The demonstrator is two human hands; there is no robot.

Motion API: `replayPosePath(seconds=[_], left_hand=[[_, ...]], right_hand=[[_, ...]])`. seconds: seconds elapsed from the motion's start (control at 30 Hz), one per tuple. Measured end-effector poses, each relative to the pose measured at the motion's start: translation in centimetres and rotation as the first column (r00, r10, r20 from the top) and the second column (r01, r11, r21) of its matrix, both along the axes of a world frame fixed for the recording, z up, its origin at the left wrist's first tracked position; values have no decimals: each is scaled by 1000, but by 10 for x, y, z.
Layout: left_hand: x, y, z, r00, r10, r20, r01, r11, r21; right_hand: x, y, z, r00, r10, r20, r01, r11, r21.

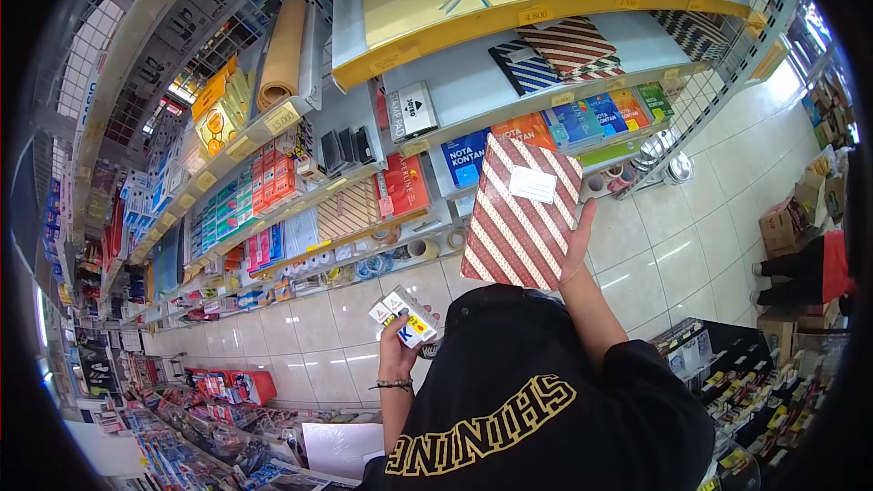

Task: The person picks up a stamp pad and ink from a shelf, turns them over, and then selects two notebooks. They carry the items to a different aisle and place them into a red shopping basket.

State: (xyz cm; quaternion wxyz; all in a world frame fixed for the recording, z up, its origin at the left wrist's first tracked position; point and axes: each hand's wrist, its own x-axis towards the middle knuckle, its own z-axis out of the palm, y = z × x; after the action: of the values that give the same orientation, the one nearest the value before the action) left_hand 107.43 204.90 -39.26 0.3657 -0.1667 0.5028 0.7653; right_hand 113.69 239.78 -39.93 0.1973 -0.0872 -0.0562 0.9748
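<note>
Left hand grips a small white-and-yellow box over the tiled floor, right hand holds a red-and-white striped book up before the stationery shelf

Stationery shop, price-tagged shelves of notebooks, probably tape rolls, tiled floor
</note>
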Motion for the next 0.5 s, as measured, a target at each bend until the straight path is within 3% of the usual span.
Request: replayPosePath(seconds=[0.07, 0.17, 0.27, 0.5], left_hand=[[-2, 1, 0, 1000, -1, 4, 1, 1000, 21], [-6, 3, 0, 1000, 0, 0, 0, 997, 75], [-9, 6, 1, 999, 32, 12, -33, 988, 149], [-17, 11, 14, 999, 38, 8, -38, 934, 356]], right_hand=[[2, 0, -3, 1000, 25, -7, -25, 1000, 12], [7, -5, -11, 972, 162, -170, -146, 984, 101], [13, -6, -24, 941, 293, -170, -276, 954, 115], [8, -17, -27, 947, 300, -112, -290, 952, 98]])
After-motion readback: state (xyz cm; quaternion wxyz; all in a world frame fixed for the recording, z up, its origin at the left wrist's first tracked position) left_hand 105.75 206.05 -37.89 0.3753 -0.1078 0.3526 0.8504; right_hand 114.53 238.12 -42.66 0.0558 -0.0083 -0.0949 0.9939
